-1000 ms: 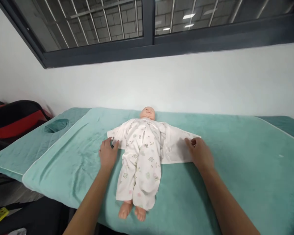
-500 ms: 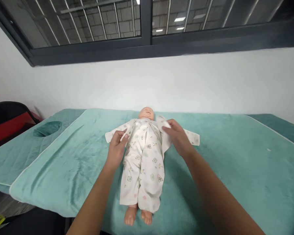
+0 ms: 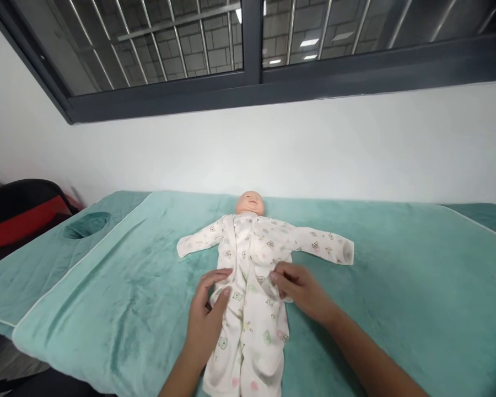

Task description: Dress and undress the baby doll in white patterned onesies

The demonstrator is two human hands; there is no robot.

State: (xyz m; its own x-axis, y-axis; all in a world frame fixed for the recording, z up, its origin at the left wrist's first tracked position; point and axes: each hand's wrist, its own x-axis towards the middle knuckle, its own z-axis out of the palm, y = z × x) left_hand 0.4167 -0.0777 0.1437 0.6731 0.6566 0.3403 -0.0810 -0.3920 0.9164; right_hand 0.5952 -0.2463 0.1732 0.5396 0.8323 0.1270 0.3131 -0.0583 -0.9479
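On a teal-covered bed against a white wall, a doll lies face up in a printed white jacket and matching trousers, a person's two bare hands at its waist. The left hand rests with thumb and fingers spread at the jacket's lower front, its farther fingers hidden from view. The right hand pinches cloth at the jacket's other side between thumb and forefinger; how much fabric is caught is concealed by the fingers. Both sleeves stretch outward, and whether the doll's arms fill them cannot be told. The trouser hems meet the bottom edge of the frame, which cuts off the feet, and both forearms run out of view below. A black-and-red object, cropped at left, is hard to identify, while reflections blur what lies behind the barred window above. One second earlier, the jacket's right-hand panel was spread flat over the sleeve, pale lining up; half a second ago it was lifted near the neck. Now it lies across the chest, print showing, and both hands have moved down the body. The feet, visible in both earlier frames, have dropped out of sight.
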